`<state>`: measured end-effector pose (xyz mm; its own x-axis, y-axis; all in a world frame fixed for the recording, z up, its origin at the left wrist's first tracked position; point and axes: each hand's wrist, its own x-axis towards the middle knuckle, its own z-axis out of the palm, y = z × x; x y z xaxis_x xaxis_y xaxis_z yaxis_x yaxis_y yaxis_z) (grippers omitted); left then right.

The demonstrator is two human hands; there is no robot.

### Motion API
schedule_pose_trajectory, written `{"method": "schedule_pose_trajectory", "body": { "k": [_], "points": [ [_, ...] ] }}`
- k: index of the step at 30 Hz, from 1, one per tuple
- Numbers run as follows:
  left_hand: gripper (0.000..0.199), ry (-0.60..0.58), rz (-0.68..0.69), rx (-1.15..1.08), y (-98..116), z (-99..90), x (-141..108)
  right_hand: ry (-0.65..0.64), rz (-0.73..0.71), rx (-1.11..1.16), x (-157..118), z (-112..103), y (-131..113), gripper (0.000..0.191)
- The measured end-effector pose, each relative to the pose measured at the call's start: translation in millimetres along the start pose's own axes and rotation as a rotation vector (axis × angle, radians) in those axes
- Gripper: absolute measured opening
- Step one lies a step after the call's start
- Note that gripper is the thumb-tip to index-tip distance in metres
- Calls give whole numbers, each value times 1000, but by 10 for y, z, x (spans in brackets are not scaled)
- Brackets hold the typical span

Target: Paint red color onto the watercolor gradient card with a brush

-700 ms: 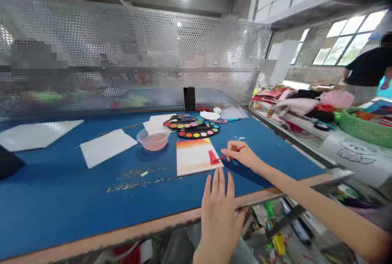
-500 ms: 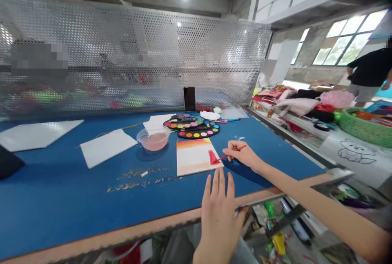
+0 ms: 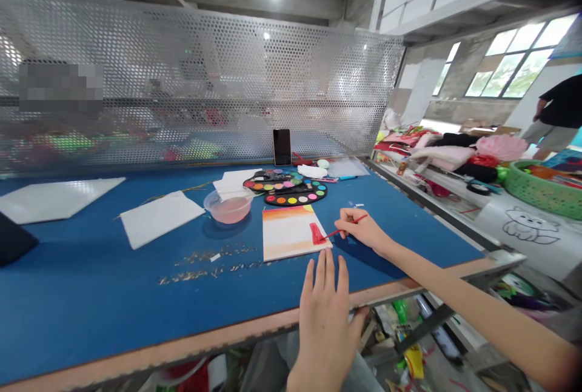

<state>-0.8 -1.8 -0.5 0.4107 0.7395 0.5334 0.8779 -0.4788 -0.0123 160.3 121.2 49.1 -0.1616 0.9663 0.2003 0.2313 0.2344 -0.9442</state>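
Note:
My right hand [image 3: 361,229] is shut on a thin red paintbrush [image 3: 339,232], with the tip on a red painted patch [image 3: 317,233]. That patch lies at the right edge of a white card [image 3: 288,240] with an orange and yellow painted band along its far side. My left hand [image 3: 324,319] rests at the table's near edge, close to the card's near corner. It holds nothing, and its fingers are apart.
A pink-watered plastic bowl [image 3: 228,207] and a round watercolour palette [image 3: 295,193] stand beyond the card. White sheets [image 3: 159,218] and gold flecks [image 3: 204,265] lie on the blue table [image 3: 113,313]. A phone [image 3: 282,146] stands against a perforated metal screen [image 3: 204,77]. A person [image 3: 557,110] stands at far right.
The person at the right has moved further right. My right hand and the brush have shifted only slightly, with the tip still on the red patch.

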Motion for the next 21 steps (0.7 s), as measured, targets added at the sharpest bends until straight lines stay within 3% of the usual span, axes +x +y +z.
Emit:
{"method": "schedule_pose_trajectory", "body": {
  "k": [21],
  "points": [
    [74, 12, 3, 10, 4, 13, -3, 12, 10, -14, 0, -3, -5, 29]
  ]
}}
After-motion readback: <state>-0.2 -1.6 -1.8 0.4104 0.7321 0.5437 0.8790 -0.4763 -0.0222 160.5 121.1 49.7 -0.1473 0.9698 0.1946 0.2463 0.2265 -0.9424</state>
